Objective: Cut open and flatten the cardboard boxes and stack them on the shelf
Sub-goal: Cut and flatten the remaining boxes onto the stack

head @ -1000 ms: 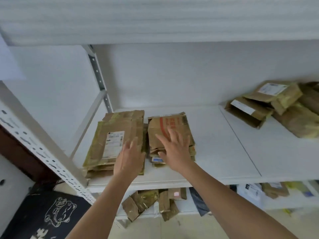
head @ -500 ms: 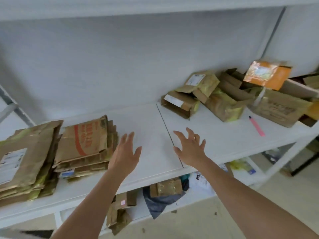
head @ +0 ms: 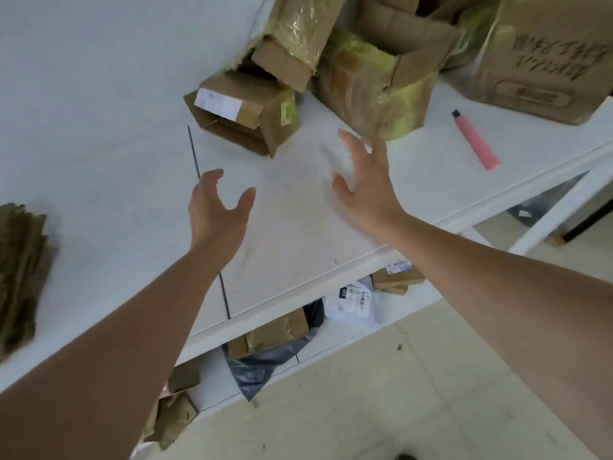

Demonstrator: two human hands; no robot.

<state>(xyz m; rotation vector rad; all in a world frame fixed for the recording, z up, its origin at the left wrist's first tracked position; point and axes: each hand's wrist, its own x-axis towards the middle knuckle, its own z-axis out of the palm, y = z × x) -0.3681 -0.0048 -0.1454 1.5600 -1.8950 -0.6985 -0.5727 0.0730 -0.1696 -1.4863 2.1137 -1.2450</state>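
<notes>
head view looks down on a white shelf (head: 298, 234) whose top is split by a thin dark seam running front to back, with faint scuffs on the panel right of it. both arms reach out over this bare stretch. the left hand (head: 215, 207) hangs above the seam with fingers loosely spread and thumb out, holding nothing. the right hand (head: 365, 184) is also spread wide and empty, its fingertips near the front corner of a taped box (head: 374, 88).

that taped box stands open-topped at the back of the shelf, wrapped in yellowish tape. just left of it a small box (head: 242, 114) lies on its side, its open end facing the front, a white label on its upper face; another torn box (head: 298, 38) leans above and behind it. at the far right stands a large printed box (head: 547, 61). a pink cutter (head: 476, 141) with a dark tip lies on the shelf in front of that box, well apart from both hands.

at the left edge a stack of flattened cardboard (head: 20, 273) sits on the same shelf.

below, a lower shelf (head: 335, 336) carries brown parcels, a white mailer bag (head: 351, 303) and a grey bag (head: 262, 363). pale floor tiles (head: 398, 410) fill the bottom of the view.
</notes>
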